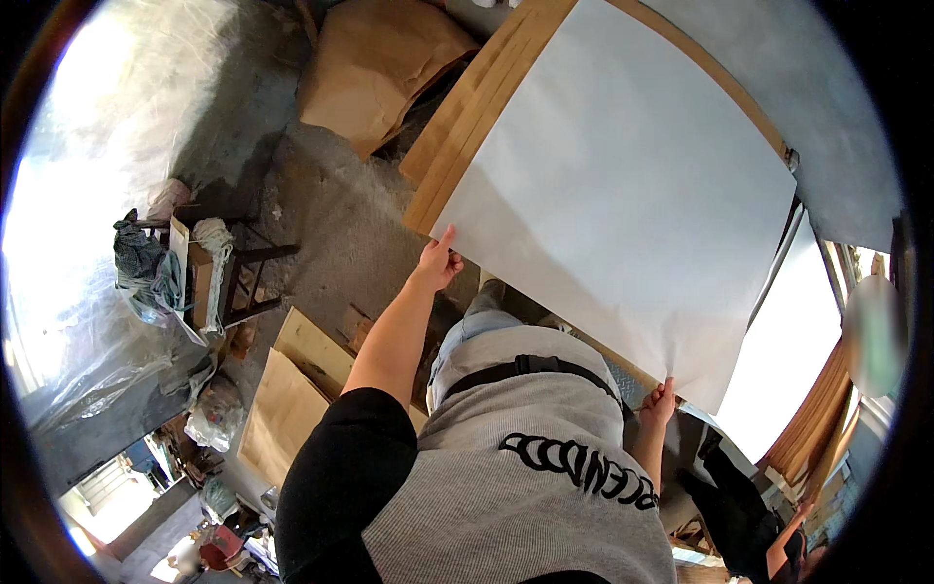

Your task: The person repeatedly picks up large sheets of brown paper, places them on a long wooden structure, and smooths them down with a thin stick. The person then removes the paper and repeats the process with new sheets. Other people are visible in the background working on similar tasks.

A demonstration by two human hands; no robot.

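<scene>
A large white sheet (623,185) lies across a stack of wooden boards (486,92), whose edges show along its left and far sides. My left hand (441,263) grips the sheet's near left corner, thumb up along the edge and fingers curled under. Farther right, my right hand (659,401) pinches the near edge between thumb and fingers. A crease runs up the sheet from that pinch. Past my right hand the sheet's right corner hangs over the side of the stack.
Brown paper (379,68) covers a bulky pile at the far left. A dark stool (253,273) holding bags and string stands left. Flat panels (277,414) lean near my left arm. At lower right is another person's black-clothed body (735,516), beside brown slats (812,419).
</scene>
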